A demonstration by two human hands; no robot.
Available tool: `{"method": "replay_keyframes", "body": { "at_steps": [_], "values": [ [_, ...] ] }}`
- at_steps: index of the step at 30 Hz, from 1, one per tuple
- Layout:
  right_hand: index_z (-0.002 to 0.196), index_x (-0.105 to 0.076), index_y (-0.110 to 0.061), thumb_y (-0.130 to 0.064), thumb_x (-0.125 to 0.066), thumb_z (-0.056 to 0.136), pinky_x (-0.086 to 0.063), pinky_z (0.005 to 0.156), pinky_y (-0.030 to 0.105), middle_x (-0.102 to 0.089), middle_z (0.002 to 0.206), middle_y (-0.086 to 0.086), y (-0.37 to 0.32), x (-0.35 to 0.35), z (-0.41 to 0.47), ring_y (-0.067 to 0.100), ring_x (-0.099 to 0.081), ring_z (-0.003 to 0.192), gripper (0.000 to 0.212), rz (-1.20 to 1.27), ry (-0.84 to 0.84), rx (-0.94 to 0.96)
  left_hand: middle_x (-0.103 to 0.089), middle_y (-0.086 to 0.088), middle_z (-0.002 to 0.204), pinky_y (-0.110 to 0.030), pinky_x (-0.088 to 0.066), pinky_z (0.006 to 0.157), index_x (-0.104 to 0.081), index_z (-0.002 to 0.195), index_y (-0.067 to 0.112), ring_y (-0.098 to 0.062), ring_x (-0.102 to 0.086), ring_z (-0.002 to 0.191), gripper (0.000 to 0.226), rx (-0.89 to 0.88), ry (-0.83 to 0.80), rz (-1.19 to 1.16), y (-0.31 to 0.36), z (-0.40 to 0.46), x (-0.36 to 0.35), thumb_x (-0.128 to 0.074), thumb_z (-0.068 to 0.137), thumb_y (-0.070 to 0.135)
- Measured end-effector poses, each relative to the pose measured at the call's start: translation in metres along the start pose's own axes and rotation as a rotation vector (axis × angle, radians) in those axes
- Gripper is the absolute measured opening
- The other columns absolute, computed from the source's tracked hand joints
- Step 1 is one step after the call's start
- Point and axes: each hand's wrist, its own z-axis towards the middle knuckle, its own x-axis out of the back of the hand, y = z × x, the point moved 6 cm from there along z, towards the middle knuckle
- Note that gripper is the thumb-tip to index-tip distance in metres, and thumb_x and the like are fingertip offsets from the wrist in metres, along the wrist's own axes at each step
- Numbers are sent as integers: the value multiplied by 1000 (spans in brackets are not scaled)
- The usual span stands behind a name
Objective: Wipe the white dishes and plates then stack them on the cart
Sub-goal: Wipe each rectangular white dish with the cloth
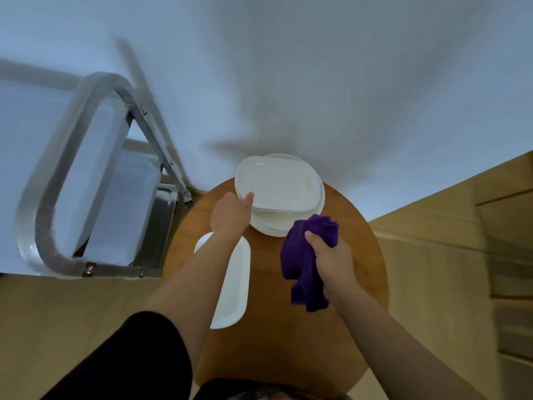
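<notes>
a: head view, what's on the table?

b: round wooden top; a stack of white plates at the far side, with a squarish white dish lying on top of it, slightly off-centre so the round rims show beneath; a long white tray sits near the left edge, partly under the left forearm

a: and the hands?

b: left hand is at the near-left rim of the dish, thumb lying over the edge, so it's gripping that dish; the fingers below are hidden; right hand is clenched around a bunched purple cloth, thumb pressed on top, loose ends hanging toward the person; the cloth's top corner is just beside the plates' near rim, can't tell if it touches

a: cart?

b: metal cart off to the left of the table, tubular handle loop near the camera, shelf surface blurred; black sleeve on the left upper arm; white wall behind, wood floor right
</notes>
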Motion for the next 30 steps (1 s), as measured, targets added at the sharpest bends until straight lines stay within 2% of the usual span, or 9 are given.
{"method": "replay_keyframes", "body": {
  "at_steps": [3, 5, 7, 10, 13, 15, 19, 24, 30],
  "values": [
    [88, -58, -29, -27, -68, 84, -55, 68, 33, -67, 89, -3, -15, 3, 10, 18, -64, 83, 11, 21, 4, 28, -56, -4, 91, -28, -38, 70, -59, 108, 7, -18, -53, 83, 43, 57, -51, -11, 0, 11, -8, -47, 95, 47],
    [87, -58, -29, -27, -68, 85, -55, 68, 33, -67, 88, -3, -22, 5, 15, 17, -64, 83, 11, 32, 4, 41, -57, -5, 88, -25, -38, 62, -58, 105, 5, -18, -53, 79, 40, 74, -69, 56, 1, 15, -11, -47, 96, 43],
    [88, -59, -29, -27, -68, 85, -56, 70, 34, -67, 88, -2, -26, 7, 18, 18, -65, 83, 10, 34, 1, 48, -58, -5, 78, -23, -34, 51, -58, 94, 4, -16, -52, 67, 33, 99, -70, 95, 4, 16, -10, -46, 96, 35],
    [91, -57, -28, -26, -68, 86, -56, 69, 33, -66, 91, -1, -26, 10, 19, 18, -64, 84, 12, 54, 0, 43, -52, -3, 64, -23, -33, 47, -52, 73, 8, -14, -45, 54, 23, 143, -62, 71, 6, 18, -8, -47, 91, 22],
    [93, -56, -28, -26, -67, 86, -55, 67, 32, -66, 92, -1, -23, 13, 20, 19, -63, 84, 14, 69, 12, 30, -54, -3, 65, -26, -43, 54, -48, 66, 16, -16, -49, 55, 21, 182, -132, -240, 8, 20, -10, -50, 87, 15],
    [94, -57, -27, -26, -68, 85, -54, 63, 30, -66, 91, -1, -21, 15, 20, 18, -63, 83, 14, 79, 20, 22, -57, -5, 65, -26, -48, 55, -52, 67, 13, -18, -56, 58, 21, 201, -128, -471, 9, 15, -7, -50, 88, 12],
    [87, -55, -29, -23, -65, 86, -54, 64, 33, -64, 82, -2, -18, 24, 19, 18, -62, 75, 11, 113, 41, -24, -57, -8, 86, -24, -55, 59, -56, 88, 6, -18, -63, 79, 9, 242, -71, -906, 15, 1, -3, -50, 93, 10],
    [89, -55, -25, -21, -62, 84, -49, 72, 37, -61, 87, 5, -20, 44, 13, 24, -58, 79, 10, 278, 45, -121, -60, -8, 98, -19, -55, 58, -57, 88, 13, -17, -62, 87, 10, 175, -102, -1009, 22, -20, 8, -49, 94, 10],
    [104, -56, -14, -14, -56, 84, -51, 74, 39, -65, 97, 8, -40, 62, 1, 25, -60, 89, 20, 596, -112, -157, -64, -12, 103, -23, -57, 63, -59, 94, 9, -22, -64, 94, 11, 77, -204, -1009, 38, -67, 23, -48, 94, 9]
  ]
}}
